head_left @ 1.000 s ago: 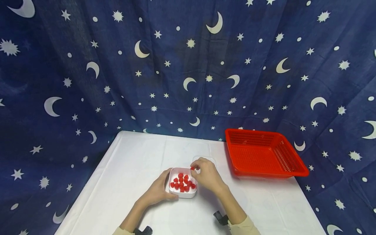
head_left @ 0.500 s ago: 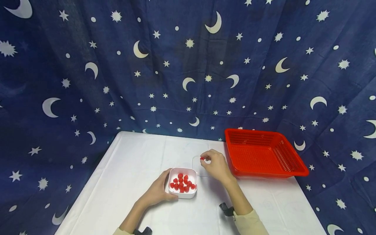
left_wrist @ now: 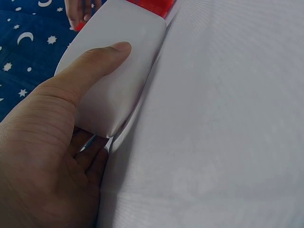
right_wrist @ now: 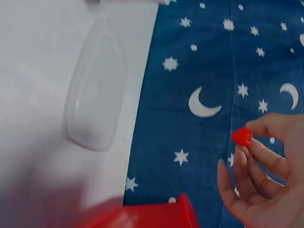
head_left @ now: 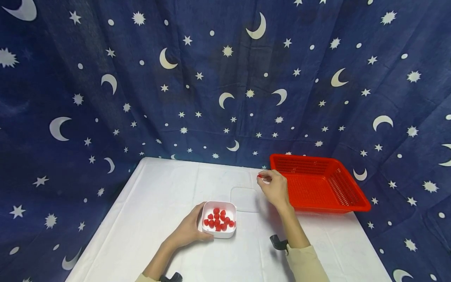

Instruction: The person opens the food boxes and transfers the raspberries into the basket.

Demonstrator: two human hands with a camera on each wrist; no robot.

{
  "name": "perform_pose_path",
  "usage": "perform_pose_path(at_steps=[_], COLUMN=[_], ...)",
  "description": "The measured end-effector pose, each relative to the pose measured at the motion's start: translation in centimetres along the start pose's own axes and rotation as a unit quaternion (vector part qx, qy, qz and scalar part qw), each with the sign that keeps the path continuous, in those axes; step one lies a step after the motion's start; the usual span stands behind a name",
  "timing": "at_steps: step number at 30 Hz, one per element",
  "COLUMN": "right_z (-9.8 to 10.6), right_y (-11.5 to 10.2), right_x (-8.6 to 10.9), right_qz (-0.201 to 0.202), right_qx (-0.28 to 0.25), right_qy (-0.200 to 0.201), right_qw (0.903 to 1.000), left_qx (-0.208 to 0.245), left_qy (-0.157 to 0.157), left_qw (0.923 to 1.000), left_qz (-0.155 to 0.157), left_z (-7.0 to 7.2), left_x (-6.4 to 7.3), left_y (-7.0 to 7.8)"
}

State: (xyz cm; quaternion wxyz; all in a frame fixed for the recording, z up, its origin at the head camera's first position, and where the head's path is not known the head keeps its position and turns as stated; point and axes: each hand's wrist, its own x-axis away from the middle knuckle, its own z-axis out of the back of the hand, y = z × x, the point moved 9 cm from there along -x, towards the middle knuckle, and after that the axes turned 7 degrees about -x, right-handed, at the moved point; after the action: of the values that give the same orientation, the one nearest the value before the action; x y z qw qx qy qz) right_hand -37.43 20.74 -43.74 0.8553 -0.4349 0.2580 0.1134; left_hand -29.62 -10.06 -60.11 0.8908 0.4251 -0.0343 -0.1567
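Hands (head_left: 276,190) gripping box (head_left: 220,235), pinching berry (right_wrist: 242,137), sleeves (head_left: 306,265) cropped

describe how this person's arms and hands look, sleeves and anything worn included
The left hand and right hand are bare, with no gloves or rings visible. The right sleeve is plain pale beige; only an edge of the matching left sleeve shows. Near each cuff juts a small, black, bent fitting. No cables are visible.

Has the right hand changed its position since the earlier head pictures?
Yes: in the head view, the right hand has moved rightward and forward, away from the white container, toward the stationary red basket.
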Motion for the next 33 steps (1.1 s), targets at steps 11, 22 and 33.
perform_pose_path(at_steps=[11, 22, 33], right_z=[3.7, 6.2, 8.1], right_y=[2.7, 4.8, 7.9], right_x=[-2.0, -3.9, -4.8], right_qz=[-0.068, -0.109, -0.201], right_qx=[-0.021, -0.008, -0.014], right_qy=[0.080, 0.124, 0.134], right_qw=[0.9943, 0.9863, 0.9703], left_qx=[0.003, 0.006, 0.003], left_qy=[-0.002, -0.007, -0.007], left_qw=[1.0000, 1.0000, 1.0000], left_qz=[0.001, -0.001, 0.004], left_z=[0.0, -0.1, -0.2], left_x=[0.2, 0.0, 0.0], left_y=[0.0, -0.2, -0.3])
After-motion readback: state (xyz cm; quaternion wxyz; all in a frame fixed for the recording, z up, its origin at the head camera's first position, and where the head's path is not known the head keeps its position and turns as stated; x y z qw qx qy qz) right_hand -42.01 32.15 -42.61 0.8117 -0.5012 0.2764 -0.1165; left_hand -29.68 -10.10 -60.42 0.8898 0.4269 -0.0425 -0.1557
